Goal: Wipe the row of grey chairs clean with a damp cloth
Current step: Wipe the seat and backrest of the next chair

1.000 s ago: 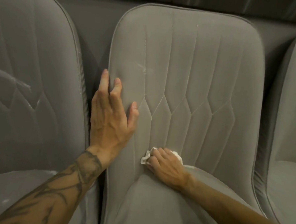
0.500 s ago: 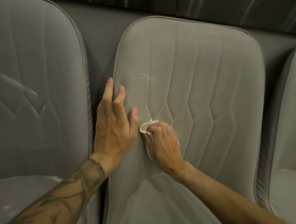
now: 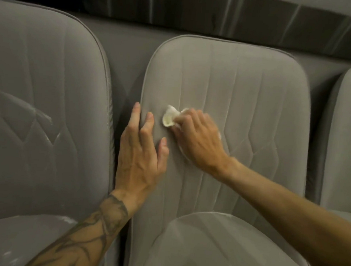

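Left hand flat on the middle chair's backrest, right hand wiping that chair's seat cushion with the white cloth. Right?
Wrong on one point: the head view shows the right hand wiping the backrest of the middle chair with the white cloth, not the seat cushion. The left hand does lie flat on that backrest.

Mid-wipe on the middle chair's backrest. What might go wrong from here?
1. The cloth is bunched small in the right hand, so passes may miss the pale seams of the middle chair.
2. The left hand lies flat beside the cloth; a leftward stroke could bump it.
3. White smears mark the left chair; they might get skipped.
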A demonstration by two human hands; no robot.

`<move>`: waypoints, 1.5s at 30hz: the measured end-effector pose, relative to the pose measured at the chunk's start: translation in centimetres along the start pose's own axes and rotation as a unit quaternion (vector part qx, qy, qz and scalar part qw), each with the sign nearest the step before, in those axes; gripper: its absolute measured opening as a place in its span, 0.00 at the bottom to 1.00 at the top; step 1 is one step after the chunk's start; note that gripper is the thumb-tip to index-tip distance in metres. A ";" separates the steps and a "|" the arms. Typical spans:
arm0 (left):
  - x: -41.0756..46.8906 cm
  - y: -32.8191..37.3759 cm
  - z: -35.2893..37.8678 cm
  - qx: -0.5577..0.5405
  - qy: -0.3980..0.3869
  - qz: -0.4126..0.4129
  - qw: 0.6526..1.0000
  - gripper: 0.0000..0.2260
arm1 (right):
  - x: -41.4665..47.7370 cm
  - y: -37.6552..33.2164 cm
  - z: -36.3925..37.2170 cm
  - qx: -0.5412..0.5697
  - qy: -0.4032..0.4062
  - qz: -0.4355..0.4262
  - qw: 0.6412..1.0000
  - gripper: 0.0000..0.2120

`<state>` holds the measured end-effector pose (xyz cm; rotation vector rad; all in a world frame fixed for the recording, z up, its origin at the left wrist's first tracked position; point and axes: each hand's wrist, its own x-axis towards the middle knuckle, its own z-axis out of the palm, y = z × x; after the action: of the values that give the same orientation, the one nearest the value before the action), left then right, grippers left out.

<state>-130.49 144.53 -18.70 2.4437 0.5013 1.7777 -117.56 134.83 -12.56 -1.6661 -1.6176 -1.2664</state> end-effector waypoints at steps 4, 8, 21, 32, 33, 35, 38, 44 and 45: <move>0.1 0.0 0.1 0.002 0.009 0.002 1.000 0.24 | 10.5 3.4 -1.0 -0.071 0.101 0.078 0.989 0.12; 0.1 0.0 0.1 0.007 0.010 0.003 1.000 0.24 | 11.7 1.3 -0.1 -0.055 0.112 0.113 0.986 0.12; -0.9 -0.4 -3.7 0.118 -0.091 0.020 0.989 0.26 | 13.1 -0.4 -0.8 -0.057 0.060 0.091 0.992 0.13; -6.7 -4.8 -7.9 0.223 -0.175 0.029 0.959 0.29 | 6.6 -3.8 -0.4 -0.025 -0.003 -0.033 0.999 0.11; -6.9 -4.8 -7.7 0.227 -0.178 0.025 0.957 0.29 | 8.9 -3.3 -0.4 -0.038 0.023 0.009 0.999 0.11; -7.2 -4.9 -7.5 0.238 -0.187 0.024 0.953 0.30 | 10.4 -3.4 0.1 -0.050 0.041 0.077 0.995 0.11; -7.5 -5.1 -7.8 0.238 -0.198 0.030 0.950 0.29 | 4.1 -6.4 1.3 0.007 0.021 0.073 0.997 0.11; -11.3 -4.7 -10.4 0.194 -0.249 0.008 0.949 0.28 | -9.6 -11.1 0.6 0.077 -0.106 -0.003 0.991 0.10; -12.5 -4.3 -10.8 0.185 -0.261 -0.008 0.948 0.29 | -8.3 -10.5 0.6 0.065 -0.095 -0.015 0.993 0.10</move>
<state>-145.02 143.41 -27.69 2.9881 0.8454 1.0192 -126.23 133.12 -22.56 -1.7300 -1.8011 -1.0179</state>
